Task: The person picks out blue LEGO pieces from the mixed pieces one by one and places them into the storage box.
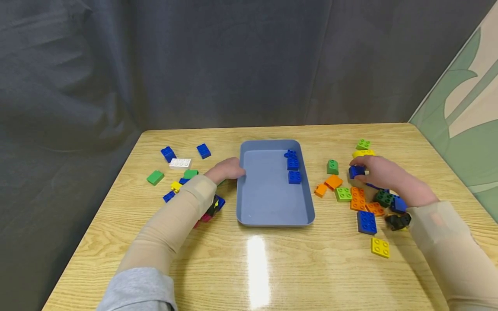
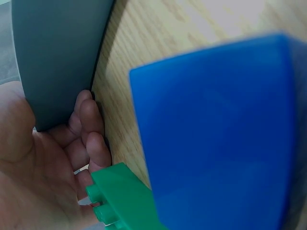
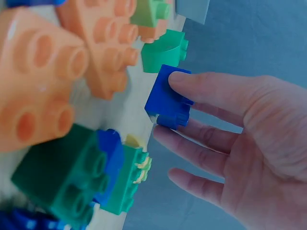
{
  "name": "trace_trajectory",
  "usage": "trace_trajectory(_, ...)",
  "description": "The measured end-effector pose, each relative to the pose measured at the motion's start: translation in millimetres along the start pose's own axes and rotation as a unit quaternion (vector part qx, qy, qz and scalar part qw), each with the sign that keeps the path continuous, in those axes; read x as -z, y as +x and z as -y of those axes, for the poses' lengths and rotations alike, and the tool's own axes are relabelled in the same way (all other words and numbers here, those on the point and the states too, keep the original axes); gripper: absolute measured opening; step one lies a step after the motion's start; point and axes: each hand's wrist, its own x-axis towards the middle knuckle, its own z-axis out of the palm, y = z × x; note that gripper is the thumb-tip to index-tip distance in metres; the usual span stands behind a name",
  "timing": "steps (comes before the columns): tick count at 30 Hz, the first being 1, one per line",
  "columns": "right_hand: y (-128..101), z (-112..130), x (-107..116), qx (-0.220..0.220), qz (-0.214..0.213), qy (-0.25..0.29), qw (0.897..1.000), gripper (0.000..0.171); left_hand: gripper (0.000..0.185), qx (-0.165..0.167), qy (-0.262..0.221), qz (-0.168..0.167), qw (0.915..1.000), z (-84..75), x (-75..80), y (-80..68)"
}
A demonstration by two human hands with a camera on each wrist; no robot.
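My left hand (image 1: pixel 228 168) grips the left rim of a grey-blue tray (image 1: pixel 268 201) around its middle. In the left wrist view the fingers of the left hand (image 2: pixel 41 177) curl against the tray's outer wall (image 2: pixel 60 62), near a green brick (image 2: pixel 127 199). A large blue brick (image 2: pixel 216 139) looms close to that camera. On the right side of the table, my right hand (image 1: pixel 381 173) pinches a blue brick (image 1: pixel 355 171) between thumb and fingers. The right wrist view shows the thumb on one side of this brick (image 3: pixel 165 93).
Along the tray's right wall lie a few blue pieces (image 1: pixel 293 164). Left of the tray are a white brick (image 1: pixel 180 163), green bricks (image 1: pixel 155 177) and several blue ones. Orange bricks (image 1: pixel 358 198), a lime brick (image 1: pixel 343 194), a yellow brick (image 1: pixel 380 247) and others crowd the right.
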Motion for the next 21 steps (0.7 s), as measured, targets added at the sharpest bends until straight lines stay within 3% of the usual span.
trace_trajectory(21,12,50,18,0.017,-0.037,-0.002,0.999,0.046,0.014,0.005,-0.001,-0.003,1.0000,-1.0,0.6,-1.3)
